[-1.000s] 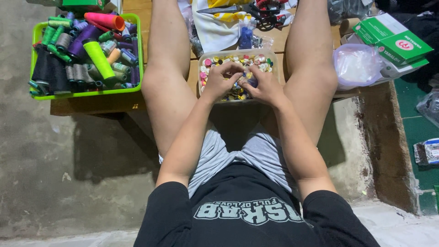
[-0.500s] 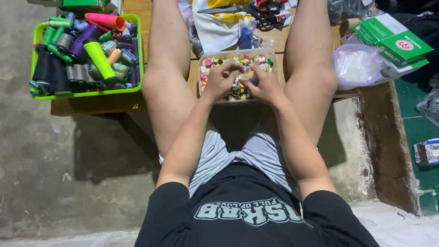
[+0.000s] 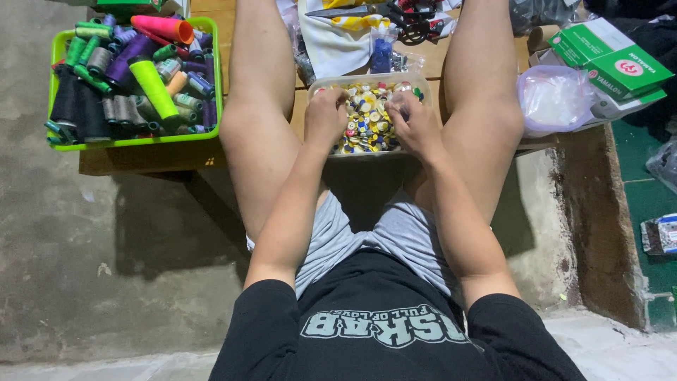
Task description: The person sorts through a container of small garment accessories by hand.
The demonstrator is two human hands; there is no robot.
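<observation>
buttons of many colours fill a shallow clear tub that sits on a low wooden board between the person's bare knees. both hands are down in the tub: the left hand rests curled on the buttons at the tub's left side, and the right hand is curled over its right side, fingers bent into the pile. the two hands are apart, with a strip of buttons showing between them (whether either one actually pinches a button, i cannot tell, since the fingertips are tucked under). well to the left of the tub, on the same board, stands a green basket crammed with thread spools in black, grey, purple, lime and pink. just beyond the tub lie a white cloth with yellow print, a pair of scissors and a small bag of blue buttons. to the right of the tub, past the right knee, a clear plastic bag leans against green and white cardboard boxes.
</observation>
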